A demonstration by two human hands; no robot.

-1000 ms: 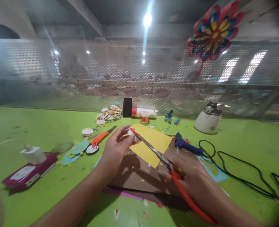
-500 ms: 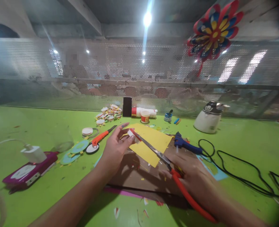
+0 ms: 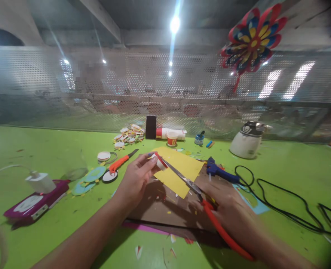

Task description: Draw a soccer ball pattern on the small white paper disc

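Observation:
My left hand point(image 3: 138, 173) pinches a small red-and-white paper piece point(image 3: 161, 164) between thumb and fingers. In my right hand point(image 3: 224, 203) is a pair of scissors point(image 3: 192, 185) with orange-red handles. The blades point up and left, and their tips meet the paper piece near my left fingertips. Whether the blades are parted at the tips I cannot make out. Below lie a yellow sheet point(image 3: 182, 168) and a brown board point(image 3: 159, 209) strewn with small scraps.
Left of my hands lie an orange utility knife point(image 3: 119, 163), light-blue paper discs point(image 3: 95, 173) and a purple power strip point(image 3: 55, 190). To the right are a blue glue gun point(image 3: 221, 172) with its black cord point(image 3: 288, 215). A paper cup point(image 3: 172, 139), phone point(image 3: 151, 127) and white kettle point(image 3: 246, 142) stand farther back.
My left thumb and fingers have closed flatter on the paper piece, which has turned to show more of its red band. The scissors have barely moved.

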